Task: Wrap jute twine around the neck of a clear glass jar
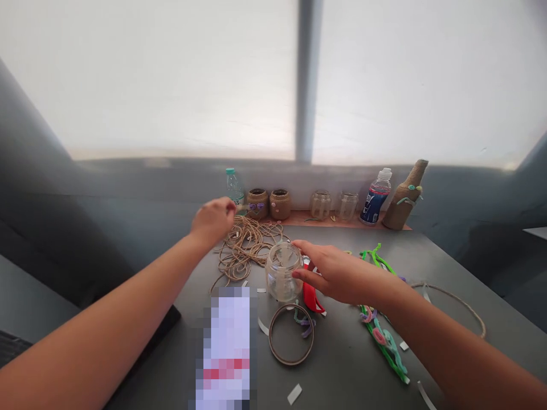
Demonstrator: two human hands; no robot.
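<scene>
My left hand is pinched closed at the back left, above a tangled heap of jute rope. A short beige end, seemingly of the rope, pokes out from its fingertips towards the rope-wrapped jars. At the middle of the table, a clear glass jar stands upright, with pale strips visible on its wall. My right hand holds this jar from the right, one finger at the rim and the thumb lower on the side. Red strips lie partly behind the jar, and a brown ring lies in front.
Along the back stand a water bottle, two rope-wrapped jars, two clear jars, a blue-labelled bottle and a rope-wrapped bottle. Coloured pipe cleaners lie right. A blurred-out object lies front left.
</scene>
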